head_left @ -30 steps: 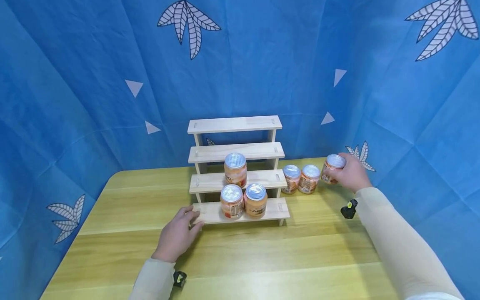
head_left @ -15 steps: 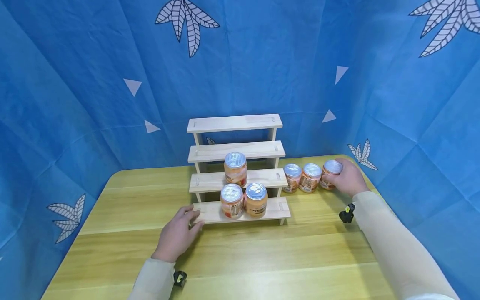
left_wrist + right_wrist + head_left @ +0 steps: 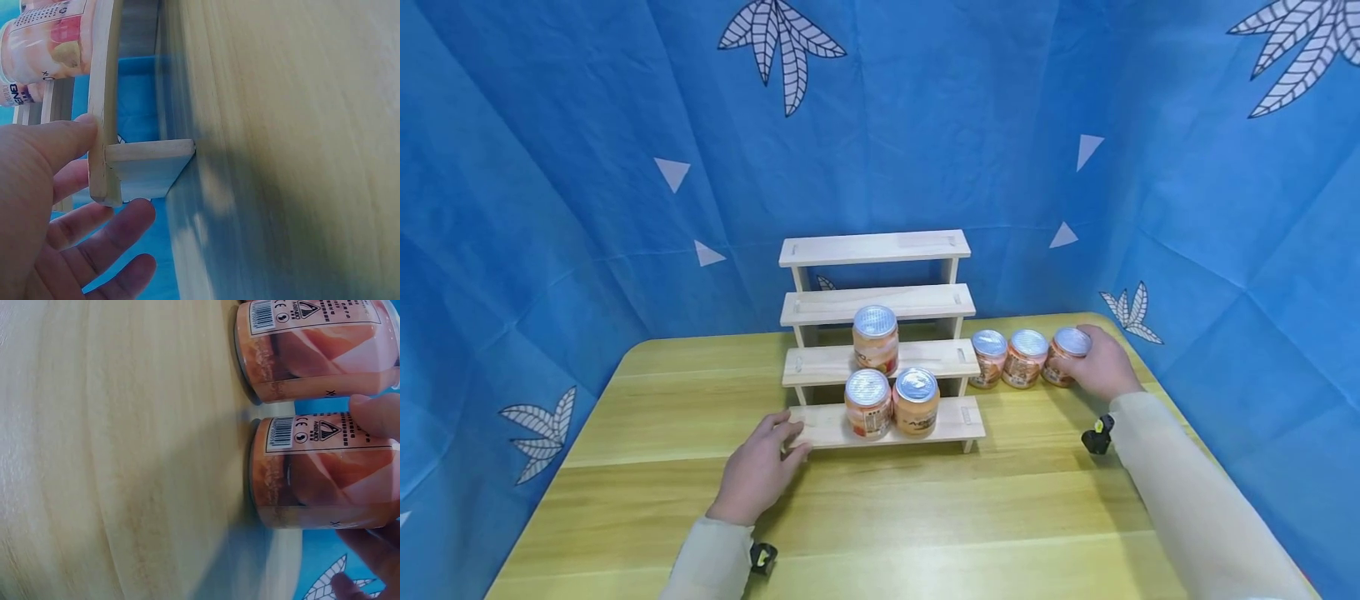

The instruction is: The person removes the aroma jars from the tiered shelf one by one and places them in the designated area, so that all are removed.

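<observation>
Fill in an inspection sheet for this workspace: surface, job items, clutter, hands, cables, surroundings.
Surface: wooden table, light glare near the front.
Job items: four-step wooden rack; one jar on the second step up, two jars on the bottom step, three more jars in a row right of the rack.
Clutter: nothing seen.
Left hand: pinches the bottom step's left end.
Right hand: grips the rightmost jar.
Cables: nothing seen.
Surroundings: blue cloth with leaf and triangle prints.
</observation>
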A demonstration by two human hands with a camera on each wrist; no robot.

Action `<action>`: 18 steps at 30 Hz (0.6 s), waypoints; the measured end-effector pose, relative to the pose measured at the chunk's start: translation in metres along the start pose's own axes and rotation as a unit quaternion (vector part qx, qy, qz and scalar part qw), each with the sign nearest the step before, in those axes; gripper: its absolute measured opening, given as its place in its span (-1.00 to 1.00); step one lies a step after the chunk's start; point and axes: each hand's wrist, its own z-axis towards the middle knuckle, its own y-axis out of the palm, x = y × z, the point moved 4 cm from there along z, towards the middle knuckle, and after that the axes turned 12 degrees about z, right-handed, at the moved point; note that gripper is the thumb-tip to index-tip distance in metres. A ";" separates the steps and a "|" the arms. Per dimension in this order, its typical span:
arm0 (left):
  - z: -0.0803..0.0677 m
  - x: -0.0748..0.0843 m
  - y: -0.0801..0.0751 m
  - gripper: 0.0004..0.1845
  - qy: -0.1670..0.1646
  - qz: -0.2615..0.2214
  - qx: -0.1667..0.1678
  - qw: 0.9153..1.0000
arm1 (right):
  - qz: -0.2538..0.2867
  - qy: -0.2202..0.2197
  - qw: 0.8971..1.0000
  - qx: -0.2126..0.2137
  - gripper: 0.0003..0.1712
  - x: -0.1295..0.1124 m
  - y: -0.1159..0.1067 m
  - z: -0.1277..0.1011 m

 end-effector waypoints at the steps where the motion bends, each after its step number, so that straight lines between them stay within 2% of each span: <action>1: 0.000 0.000 0.000 -0.54 0.002 0.000 0.003 1.000 | 0.002 0.001 1.000 -0.003 0.02 0.000 -0.001 0.000; 10: 0.000 0.000 -0.002 -0.56 0.014 0.001 0.020 1.000 | 0.006 0.002 0.999 -0.042 0.01 -0.006 -0.004 -0.003; 18: -0.001 -0.001 -0.002 -0.56 0.026 0.001 0.022 0.999 | -0.022 0.004 0.999 -0.035 0.02 -0.017 -0.013 -0.006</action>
